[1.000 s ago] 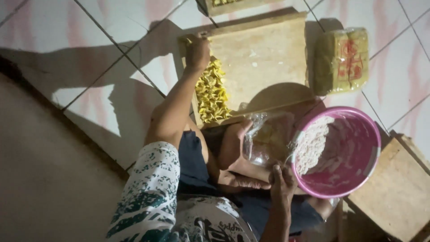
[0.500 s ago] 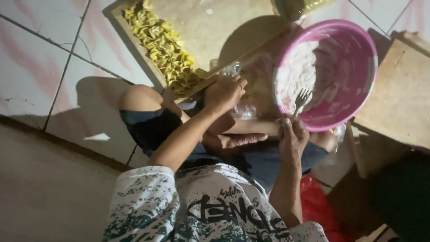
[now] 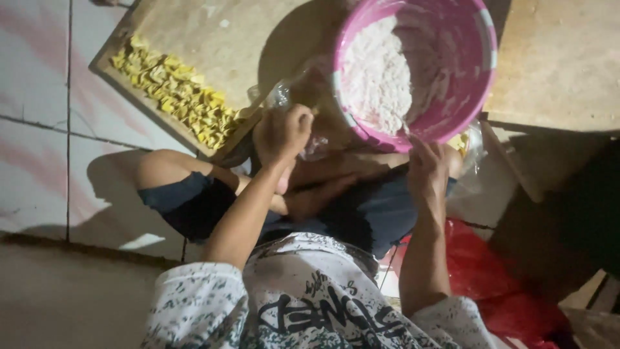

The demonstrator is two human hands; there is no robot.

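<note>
I sit cross-legged on a tiled floor. A pink plastic bowl (image 3: pixel 471 77) with white filling (image 3: pixel 378 74) rests by my lap. My right hand (image 3: pixel 426 161) touches the bowl's near rim; whether it grips the rim is unclear. My left hand (image 3: pixel 282 132) is closed around a clear plastic bag (image 3: pixel 290 94) next to the bowl. A wooden board (image 3: pixel 239 45) lies ahead, with a row of folded yellow dumplings (image 3: pixel 174 97) along its near edge.
A second wooden board (image 3: pixel 555 58) lies to the right of the bowl. A red plastic bag (image 3: pixel 491 278) sits by my right hip. White floor tiles (image 3: pixel 39 129) extend to the left, and a step edge runs below them.
The view has tilted down and closer. My left hand left the dumpling board and came to the clear bag beside the bowl. My right hand stayed at the bowl's near rim.
</note>
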